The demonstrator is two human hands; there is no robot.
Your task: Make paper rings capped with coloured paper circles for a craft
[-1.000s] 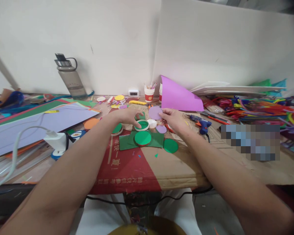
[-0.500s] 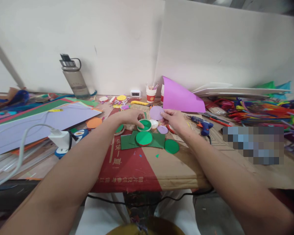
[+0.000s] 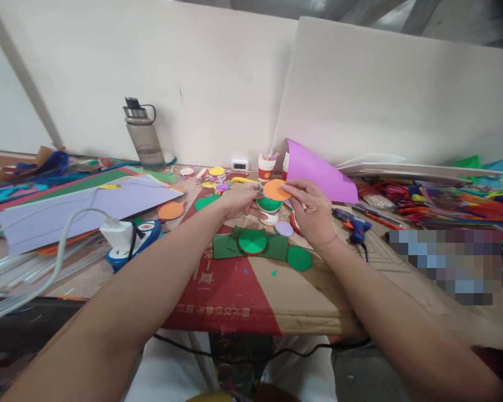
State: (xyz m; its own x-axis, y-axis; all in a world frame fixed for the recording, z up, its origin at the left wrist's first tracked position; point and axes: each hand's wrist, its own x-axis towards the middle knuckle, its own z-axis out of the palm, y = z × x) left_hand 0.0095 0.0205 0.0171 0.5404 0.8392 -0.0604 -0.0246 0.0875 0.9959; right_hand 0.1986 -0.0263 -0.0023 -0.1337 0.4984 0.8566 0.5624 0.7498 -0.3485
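Observation:
My left hand [image 3: 245, 201] grips the left side of a round, white-rimmed piece with a green face [image 3: 270, 204]. Pinched in my right hand [image 3: 312, 207] is an orange disc [image 3: 276, 190], tilted over the upper part of that green piece. Below, a bright green disc [image 3: 252, 241] rests on dark green strips [image 3: 226, 246], with another green disc [image 3: 299, 259] to its right. A pale purple disc [image 3: 284, 228] and a white round piece [image 3: 269, 219] lie under my hands.
At the right lies a blue glue gun [image 3: 357, 228] near colourful pipe cleaners [image 3: 452, 204]. A bottle [image 3: 145, 137] stands at the back left, before a power strip [image 3: 146, 234]. A curled purple sheet [image 3: 318, 173] stands behind my right hand.
My left hand has lifted the round green piece off the table area. My right hand has drawn closer to it, and the disc it holds now shows an orange face instead of purple. The view has shifted.

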